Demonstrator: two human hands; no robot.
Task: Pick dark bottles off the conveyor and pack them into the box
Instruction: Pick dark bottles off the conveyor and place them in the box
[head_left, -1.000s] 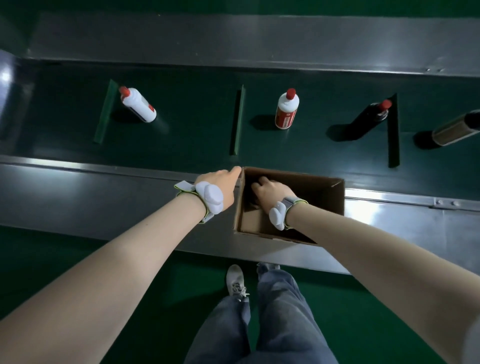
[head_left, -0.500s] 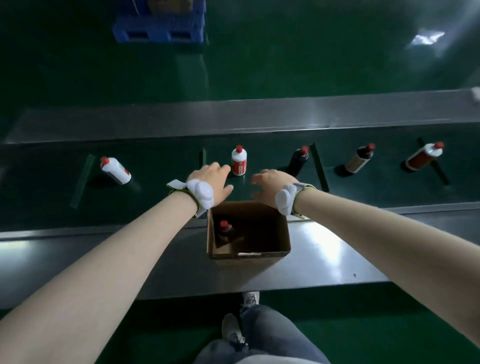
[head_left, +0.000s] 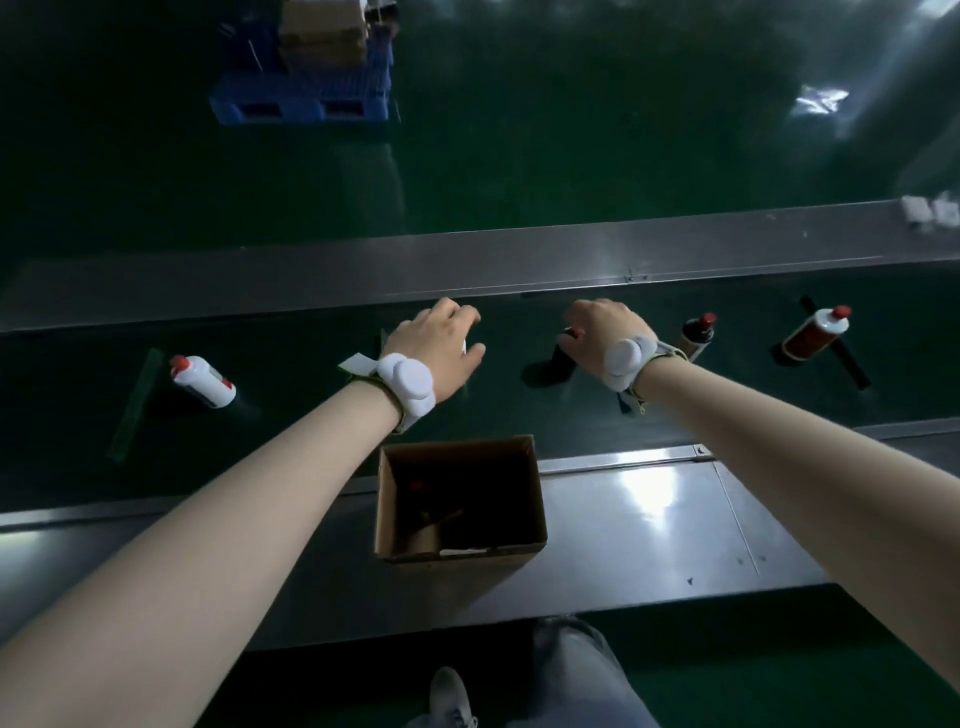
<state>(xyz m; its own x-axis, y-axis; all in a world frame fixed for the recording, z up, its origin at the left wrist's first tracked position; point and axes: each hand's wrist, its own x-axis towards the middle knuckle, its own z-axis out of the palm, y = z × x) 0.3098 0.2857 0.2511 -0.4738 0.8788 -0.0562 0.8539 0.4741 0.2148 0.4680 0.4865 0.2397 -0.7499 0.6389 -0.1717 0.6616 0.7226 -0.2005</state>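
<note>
My right hand (head_left: 602, 332) curls, not yet closed, over the dark bottle (head_left: 562, 358) mid-belt, left hand (head_left: 439, 343) open; probably heavy, slick glass, so I'd grip its body.

No text, brand or number can be read; the red label on the white bottle (head_left: 814, 336) at the right is too blurred to make out.
</note>
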